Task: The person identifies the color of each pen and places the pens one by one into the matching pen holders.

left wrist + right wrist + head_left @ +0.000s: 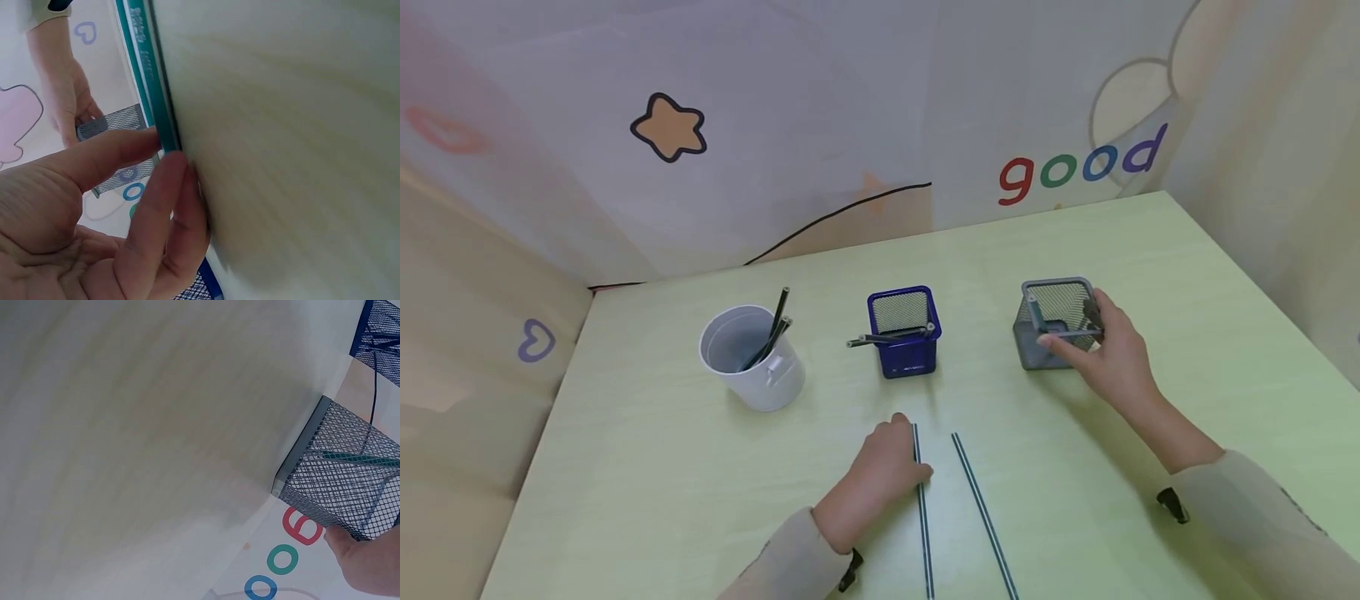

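Observation:
My left hand [883, 462] reaches down to the table and pinches a green striped pencil [924, 525] near its far end, thumb on one side and fingertips on the other. A second green pencil [985, 517] lies just to the right of it, slightly slanted. On the right, my right hand [1112, 358] grips the grey mesh pen holder [1043, 357] by its right side, thumb across the front rim. Through the mesh in the right wrist view a green pencil [359, 458] shows inside that holder.
A blue mesh pen holder [908, 360] stands mid-table with dark pencils [891, 336] leaning across its rim. To its left is a white cup [767, 387] with several dark pencils [781, 308]. A printed wall [820, 125] borders the table's [625, 433] far edge.

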Demonstrator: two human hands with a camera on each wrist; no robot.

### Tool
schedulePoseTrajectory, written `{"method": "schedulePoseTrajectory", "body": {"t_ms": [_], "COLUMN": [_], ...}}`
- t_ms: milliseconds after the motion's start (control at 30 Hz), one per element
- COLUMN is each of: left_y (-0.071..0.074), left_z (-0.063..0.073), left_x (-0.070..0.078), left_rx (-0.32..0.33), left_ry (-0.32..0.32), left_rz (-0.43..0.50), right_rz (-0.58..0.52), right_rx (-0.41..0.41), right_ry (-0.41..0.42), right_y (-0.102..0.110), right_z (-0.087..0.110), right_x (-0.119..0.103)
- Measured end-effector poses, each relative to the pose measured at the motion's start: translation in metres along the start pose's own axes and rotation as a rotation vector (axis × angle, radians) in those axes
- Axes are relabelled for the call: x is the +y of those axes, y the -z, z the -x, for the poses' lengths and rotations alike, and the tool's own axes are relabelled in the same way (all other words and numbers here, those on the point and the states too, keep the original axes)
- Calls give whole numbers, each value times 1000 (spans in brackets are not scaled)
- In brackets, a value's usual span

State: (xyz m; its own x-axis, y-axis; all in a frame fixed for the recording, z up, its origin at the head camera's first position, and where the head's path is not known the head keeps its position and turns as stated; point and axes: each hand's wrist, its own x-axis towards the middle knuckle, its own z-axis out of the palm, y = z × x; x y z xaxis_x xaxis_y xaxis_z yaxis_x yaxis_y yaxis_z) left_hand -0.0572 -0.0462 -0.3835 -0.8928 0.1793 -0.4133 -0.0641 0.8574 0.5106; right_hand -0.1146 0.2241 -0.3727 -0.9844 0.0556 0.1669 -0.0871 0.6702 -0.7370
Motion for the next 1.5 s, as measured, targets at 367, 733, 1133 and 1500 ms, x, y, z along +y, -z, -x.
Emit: {"method": "schedulePoseTrajectory", "body": {"t_ms": [367,733,1133,1500], "left_y": [-1,-4,-5,-3], "left_z": [5,4,2,0], "left_x": [-3,-4,-4,-9], "left_rx": [-11,5,10,-2], "left_ry": [18,-12,-15,-4], "left_rz": [96,89,52,131], "right_rz": [15,18,7,8], "right_rx": [-10,-13,-18,-21], "right_ry": [-16,-13,-22,-21], "right_y": [-2,1,-2,-1], "right_z": [-2,0,-1,-1], "right_x": [-1,0,1,1]}}
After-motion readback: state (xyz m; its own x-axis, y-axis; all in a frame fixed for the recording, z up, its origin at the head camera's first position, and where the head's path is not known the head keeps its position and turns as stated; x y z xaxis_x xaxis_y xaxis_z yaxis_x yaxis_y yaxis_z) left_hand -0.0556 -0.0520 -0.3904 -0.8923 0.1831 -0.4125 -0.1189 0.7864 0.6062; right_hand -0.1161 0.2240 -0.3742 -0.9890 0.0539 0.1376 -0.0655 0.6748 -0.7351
